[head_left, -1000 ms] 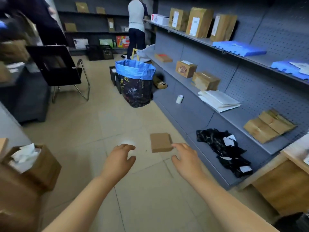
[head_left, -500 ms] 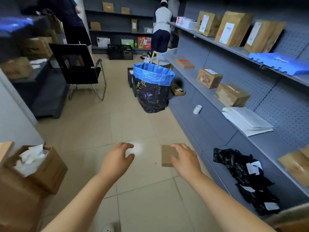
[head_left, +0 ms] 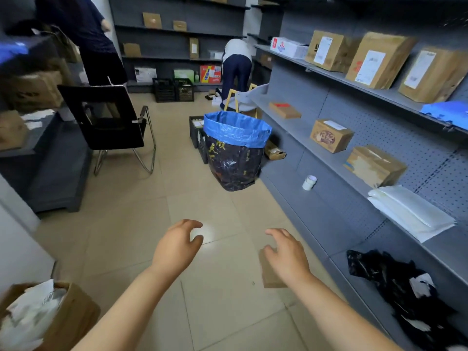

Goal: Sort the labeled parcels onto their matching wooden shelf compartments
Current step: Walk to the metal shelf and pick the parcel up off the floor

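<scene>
A small flat brown cardboard parcel (head_left: 269,278) lies low over the floor tiles, mostly hidden beneath my right hand (head_left: 288,254). That hand hovers over it palm down with its fingers spread and curled; I cannot tell whether it touches the parcel. My left hand (head_left: 177,247) hangs open to the left of it, holding nothing. Grey metal shelving (head_left: 329,158) runs along the right wall and carries labeled brown boxes (head_left: 379,59), a printed carton (head_left: 330,135) and white envelopes (head_left: 410,211).
A dark sack with a blue liner (head_left: 235,150) stands ahead by the shelving. A black chair (head_left: 111,122) is ahead left. An open carton of white paper (head_left: 63,315) sits at lower left. Black poly bags (head_left: 395,282) fill the bottom shelf. Two people (head_left: 236,64) work at the back.
The view has swung left and moved forward along the aisle. The brown parcel, earlier between my hands and clear of them, is now under my right hand. Both hands stay spread.
</scene>
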